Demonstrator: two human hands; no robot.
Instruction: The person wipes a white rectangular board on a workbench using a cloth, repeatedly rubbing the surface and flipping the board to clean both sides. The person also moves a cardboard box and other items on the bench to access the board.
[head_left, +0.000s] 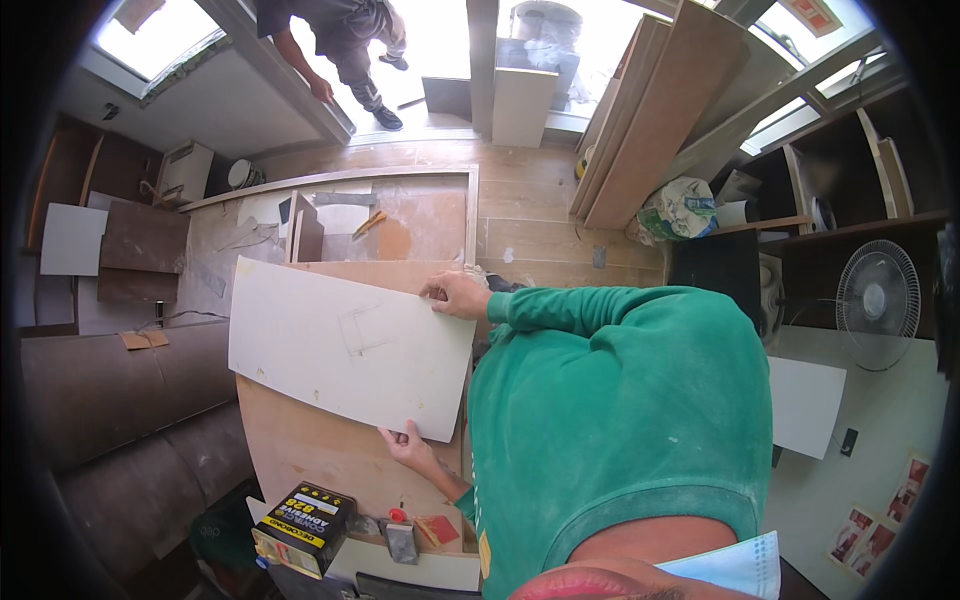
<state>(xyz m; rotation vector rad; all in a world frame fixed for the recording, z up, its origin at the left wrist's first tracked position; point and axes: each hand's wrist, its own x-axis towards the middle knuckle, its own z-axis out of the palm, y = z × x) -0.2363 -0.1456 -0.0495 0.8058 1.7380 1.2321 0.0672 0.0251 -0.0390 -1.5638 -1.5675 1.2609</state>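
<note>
A white laminate-like board (330, 345) lies at a slant over a larger light-brown wood panel (330, 427), with several yellowish marks along its lower edge. Faint pencil lines forming a rectangle show near its middle. My right hand (456, 294) grips its upper right corner, fingers bent over the edge. At its lower right edge my left hand (409, 447) pinches it, thumb on top and the other fingers partly hidden. Below the panel's lower part stands a contact adhesive can (304, 525), near a grey scraper-like tool (401, 541) and a red round cap (397, 514).
Beyond the board, a framed panel (474, 210) holds a yellow-handled cutter (370, 223). Tall wood boards (660, 112) lean at upper right. Another person (352, 45) stands in the doorway. Brown wrapped rolls (127, 382) lie at left; a fan (876, 304) is at right.
</note>
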